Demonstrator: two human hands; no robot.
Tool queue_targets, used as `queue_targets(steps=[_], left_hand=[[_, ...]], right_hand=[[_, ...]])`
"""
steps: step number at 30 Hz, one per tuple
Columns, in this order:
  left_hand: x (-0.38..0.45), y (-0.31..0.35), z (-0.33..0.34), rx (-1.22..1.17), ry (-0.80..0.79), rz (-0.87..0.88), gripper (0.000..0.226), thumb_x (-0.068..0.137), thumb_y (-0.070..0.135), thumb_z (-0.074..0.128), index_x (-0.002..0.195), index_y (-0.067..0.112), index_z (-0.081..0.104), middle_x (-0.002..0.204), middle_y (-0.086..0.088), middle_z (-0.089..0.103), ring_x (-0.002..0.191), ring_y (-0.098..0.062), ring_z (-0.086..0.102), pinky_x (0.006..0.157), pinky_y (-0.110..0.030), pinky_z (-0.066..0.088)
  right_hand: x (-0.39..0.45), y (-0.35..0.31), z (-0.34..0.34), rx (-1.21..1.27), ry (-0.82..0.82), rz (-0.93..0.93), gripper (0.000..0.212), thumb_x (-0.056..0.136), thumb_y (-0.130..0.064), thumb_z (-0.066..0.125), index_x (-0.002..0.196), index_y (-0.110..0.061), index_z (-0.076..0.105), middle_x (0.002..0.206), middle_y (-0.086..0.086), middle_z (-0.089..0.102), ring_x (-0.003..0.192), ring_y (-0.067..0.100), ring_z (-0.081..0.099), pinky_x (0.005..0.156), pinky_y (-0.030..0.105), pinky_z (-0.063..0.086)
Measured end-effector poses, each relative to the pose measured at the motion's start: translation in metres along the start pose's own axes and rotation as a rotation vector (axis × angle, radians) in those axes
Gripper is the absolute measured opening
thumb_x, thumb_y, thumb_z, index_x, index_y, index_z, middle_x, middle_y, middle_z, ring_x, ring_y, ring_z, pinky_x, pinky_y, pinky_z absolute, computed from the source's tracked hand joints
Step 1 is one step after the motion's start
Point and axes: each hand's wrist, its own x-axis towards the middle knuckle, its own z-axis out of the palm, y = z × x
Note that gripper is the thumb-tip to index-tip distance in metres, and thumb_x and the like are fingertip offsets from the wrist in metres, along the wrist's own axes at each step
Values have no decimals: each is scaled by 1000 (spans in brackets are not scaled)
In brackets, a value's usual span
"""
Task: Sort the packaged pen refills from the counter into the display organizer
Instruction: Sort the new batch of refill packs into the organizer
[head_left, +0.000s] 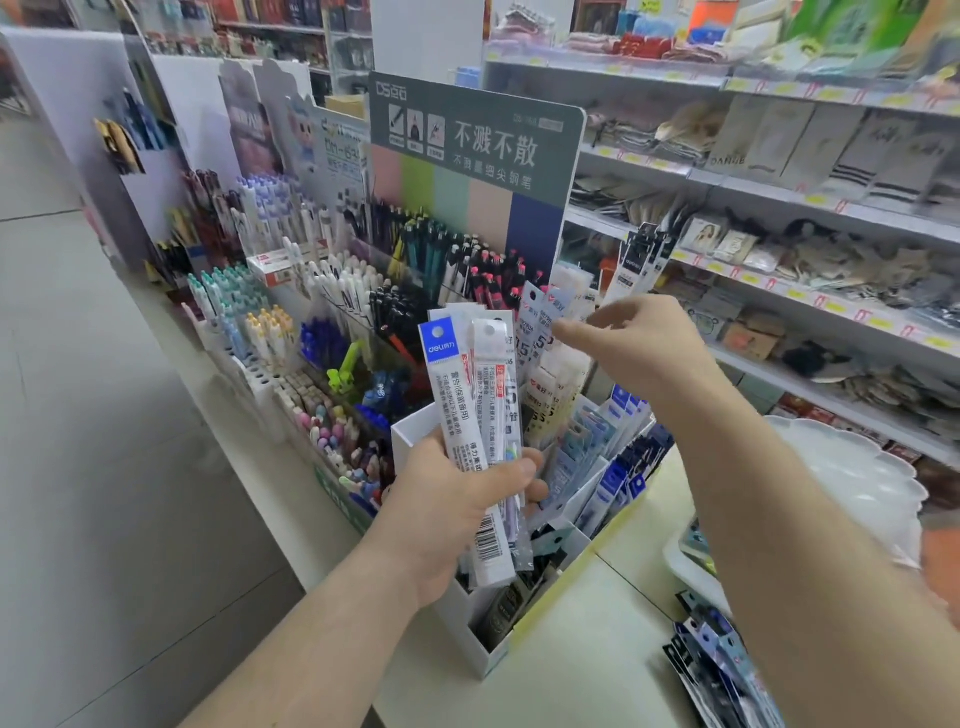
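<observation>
My left hand (457, 504) grips a small bunch of packaged pen refills (470, 415), long white packs with blue and red headers, held upright over the white display organizer (410, 431). My right hand (634, 343) hovers above the organizer's back compartments, fingers loosely extended and holding nothing, its fingertips near the upright refill packs (550, 332) standing there. Blue-headed packs (618, 478) fill the organizer's right slots. A loose pile of dark refill packs (711, 654) lies on the counter at the lower right, partly hidden by my right forearm.
A tiered pen display (322, 312) with a green sign (478, 140) stands behind and left of the organizer. Stocked shelves (779, 218) run along the right. A white scalloped tray (852, 467) sits on the counter (582, 649) beyond my right arm. Floor lies to the left.
</observation>
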Motion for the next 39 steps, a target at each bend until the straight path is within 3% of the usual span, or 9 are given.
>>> queue_targets(steps=[4, 7, 11, 14, 17, 22, 25, 31, 39], left_hand=[[-1, -4, 6, -7, -49, -20, 32, 84, -6, 69, 109, 12, 62, 85, -8, 75, 72, -21, 71, 64, -33, 57], [-2, -10, 13, 52, -102, -12, 37, 81, -9, 72, 111, 13, 64, 92, -14, 74, 79, -29, 72, 65, -37, 59], [-4, -19, 23, 156, -176, -13, 55, 72, -15, 69, 120, 11, 63, 102, -13, 75, 94, -32, 72, 80, -42, 61], [-8, -21, 22, 92, -286, -118, 51, 74, -6, 66, 121, 11, 62, 97, -13, 75, 85, -24, 72, 73, -35, 59], [-11, -22, 16, -34, -419, -227, 56, 76, 2, 60, 130, 16, 59, 110, -15, 72, 100, -30, 70, 83, -39, 56], [-15, -33, 19, 103, -267, -187, 47, 89, -6, 63, 130, 15, 58, 113, -8, 73, 105, -24, 70, 85, -40, 57], [-15, -35, 22, 93, -168, -170, 43, 86, -6, 65, 125, 11, 60, 110, -7, 75, 103, -24, 71, 83, -37, 58], [-16, -33, 30, 103, -123, -150, 38, 87, -4, 66, 119, 15, 63, 107, -2, 76, 98, -19, 73, 75, -30, 59], [-20, -37, 37, 106, -205, -220, 38, 88, -5, 64, 122, 12, 62, 110, -7, 75, 102, -24, 71, 85, -37, 58]], right_hand=[[-59, 12, -6, 282, -91, 16, 24, 80, -44, 74, 92, -24, 72, 89, 2, 74, 87, 21, 69, 79, 34, 57], [-89, 17, 12, 352, -194, 62, 34, 71, -43, 81, 98, -26, 68, 89, 9, 71, 69, 7, 68, 71, 26, 58], [-104, 29, 32, 313, -149, 24, 40, 61, -41, 88, 94, -32, 68, 86, -15, 75, 77, 3, 71, 74, 37, 61], [-105, 42, 28, 379, -149, 33, 17, 77, -21, 82, 90, -27, 72, 81, -8, 76, 66, 6, 69, 57, 29, 53], [-110, 55, 21, 554, -205, 116, 13, 87, -8, 72, 95, -17, 74, 85, 4, 77, 67, 16, 68, 46, 23, 45], [-117, 67, 17, 801, -203, 162, 16, 89, 3, 66, 100, -6, 73, 92, 6, 78, 72, 14, 71, 55, 21, 51], [-118, 72, 17, 812, -154, 181, 12, 90, 3, 64, 95, -6, 71, 78, 7, 72, 49, 7, 52, 46, 16, 39], [-115, 79, 13, 813, -169, 215, 14, 94, -4, 62, 106, -9, 66, 84, 14, 64, 52, 11, 38, 46, 20, 34], [-118, 87, 9, 806, -247, 158, 23, 95, 4, 53, 100, -10, 69, 96, 20, 73, 67, 25, 56, 56, 33, 41]])
